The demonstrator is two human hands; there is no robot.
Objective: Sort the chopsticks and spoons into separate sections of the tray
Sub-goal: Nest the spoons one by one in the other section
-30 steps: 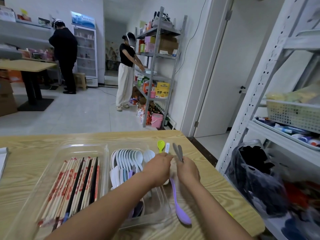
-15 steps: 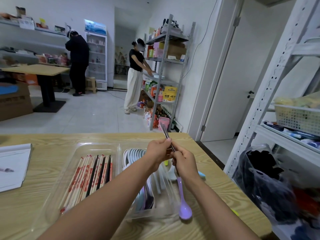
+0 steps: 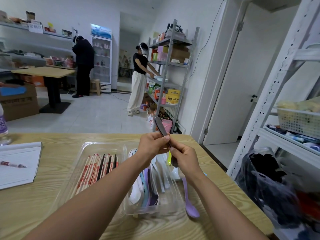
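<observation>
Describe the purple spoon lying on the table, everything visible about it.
The purple spoon is pale lilac, glossy, apparently plastic, one piece with a slim handle and oval bowl. It lies flat on the wooden table, just right of the clear tray, bowl toward the camera. Its handle's far end disappears under the right hand's wrist. Nothing visibly grips it.

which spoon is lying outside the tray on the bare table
The lilac plastic spoon, lying on the wooden table just right of the clear plastic tray, bowl end nearest the camera. The other spoons lie inside the tray's right section.
</observation>
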